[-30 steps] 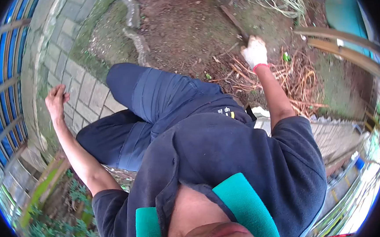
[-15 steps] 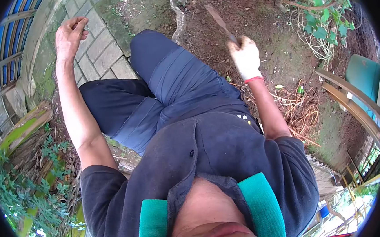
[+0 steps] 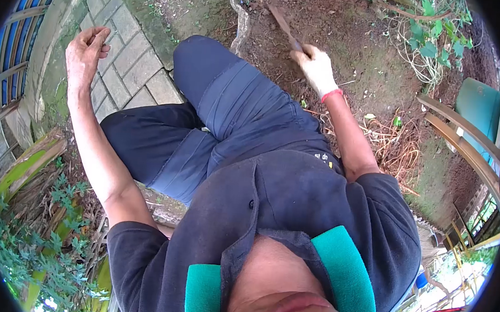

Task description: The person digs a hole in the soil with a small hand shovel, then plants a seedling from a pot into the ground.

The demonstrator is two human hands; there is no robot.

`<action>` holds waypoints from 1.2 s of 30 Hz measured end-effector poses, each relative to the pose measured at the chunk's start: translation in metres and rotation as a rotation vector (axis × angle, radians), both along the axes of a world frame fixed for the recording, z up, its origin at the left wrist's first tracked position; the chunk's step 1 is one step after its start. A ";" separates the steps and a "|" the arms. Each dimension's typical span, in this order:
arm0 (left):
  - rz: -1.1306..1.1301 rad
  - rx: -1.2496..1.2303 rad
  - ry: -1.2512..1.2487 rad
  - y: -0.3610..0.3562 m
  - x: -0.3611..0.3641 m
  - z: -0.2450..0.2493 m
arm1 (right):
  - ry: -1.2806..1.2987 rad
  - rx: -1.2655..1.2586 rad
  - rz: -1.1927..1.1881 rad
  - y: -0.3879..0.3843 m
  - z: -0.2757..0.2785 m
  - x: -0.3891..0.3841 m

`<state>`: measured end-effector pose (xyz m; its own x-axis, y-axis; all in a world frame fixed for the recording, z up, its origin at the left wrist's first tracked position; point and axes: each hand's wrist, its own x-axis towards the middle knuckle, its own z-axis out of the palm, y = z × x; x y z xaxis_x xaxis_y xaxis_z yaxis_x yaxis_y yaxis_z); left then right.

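My right hand (image 3: 317, 69), in a white glove with a red cuff, is closed round the handle end of a long-bladed knife (image 3: 283, 24). The brown, flat blade points away from me and to the left, over bare reddish soil (image 3: 329, 22). Off to the left, above the paving, my bare left hand (image 3: 84, 51) is raised with its fingers curled together. Whatever those fingers may hold is too small or hidden to make out.
Grey paving bricks (image 3: 129, 52) lie left of my bent legs. A rough stone edging (image 3: 240, 25) runs ahead. On the right are dry roots (image 3: 398, 146), a leafy vine (image 3: 435, 41), wooden slats (image 3: 465, 142) and a green container (image 3: 478, 114). A blue fence (image 3: 4, 63) stands far left.
My right hand has shifted slightly left with the knife, and its wrist has turned a little. My left hand has moved slightly left and nearer to me, its fingers still curled.
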<state>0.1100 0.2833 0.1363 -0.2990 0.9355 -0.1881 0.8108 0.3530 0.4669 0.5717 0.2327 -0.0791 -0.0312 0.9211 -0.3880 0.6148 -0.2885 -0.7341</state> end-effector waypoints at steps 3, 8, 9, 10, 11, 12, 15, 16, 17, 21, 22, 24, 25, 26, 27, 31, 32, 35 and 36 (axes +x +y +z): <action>0.039 0.011 -0.068 -0.006 -0.003 0.002 | -0.331 0.298 0.107 -0.029 -0.008 0.008; 0.058 0.004 -0.019 -0.003 -0.010 0.004 | -0.456 0.241 0.110 0.009 -0.004 -0.020; 0.046 0.017 -0.001 0.003 -0.005 0.007 | -0.467 0.274 0.102 0.005 -0.022 -0.021; 0.039 0.028 0.012 0.008 0.001 0.009 | -0.483 0.306 0.101 0.002 -0.024 -0.020; 0.008 0.039 0.052 0.012 0.008 0.008 | -0.395 0.286 0.066 0.002 -0.026 -0.016; -0.015 0.044 0.037 0.018 0.016 0.007 | -0.303 0.275 0.028 0.009 -0.028 -0.013; -0.073 0.019 -0.018 0.020 0.028 -0.002 | 0.315 -0.174 -0.323 0.015 0.003 -0.015; -0.068 0.000 -0.002 0.018 0.029 -0.002 | 0.576 -0.389 -0.473 0.015 0.014 -0.015; -0.064 -0.018 0.015 0.018 0.030 -0.001 | 0.318 -0.174 -0.338 0.013 0.014 -0.012; 0.004 0.014 0.010 0.007 0.007 -0.001 | -0.307 0.275 -0.008 0.001 0.002 -0.008; 0.037 0.028 -0.001 0.004 0.000 -0.003 | -0.327 0.185 0.076 0.012 0.005 -0.009; 0.045 0.002 0.050 0.008 -0.003 0.001 | -0.358 0.195 0.122 0.048 0.008 -0.028; 0.048 0.026 0.030 0.006 0.003 -0.001 | -0.356 0.280 0.113 0.055 -0.002 -0.033; 0.041 0.056 0.012 0.008 0.008 0.000 | -0.284 0.270 0.050 0.047 -0.008 -0.034; 0.028 0.030 0.015 0.007 0.009 -0.001 | -0.216 0.267 -0.008 0.038 -0.010 -0.031; 0.035 0.006 0.014 0.000 0.014 0.007 | -0.249 0.136 0.033 -0.027 -0.016 -0.012; 0.038 0.010 0.011 -0.001 0.012 0.007 | -0.381 0.120 0.160 -0.032 -0.006 -0.007; 0.043 0.053 -0.035 0.000 0.006 0.009 | -0.751 0.057 0.402 0.008 0.035 -0.017; 0.043 0.067 -0.013 0.003 0.011 0.012 | -0.700 0.206 0.278 0.029 0.029 -0.022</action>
<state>0.1211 0.2859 0.1484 -0.3370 0.9325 -0.1297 0.7896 0.3550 0.5005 0.5498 0.2612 -0.0497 -0.0827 0.9709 -0.2246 0.9843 0.0443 -0.1709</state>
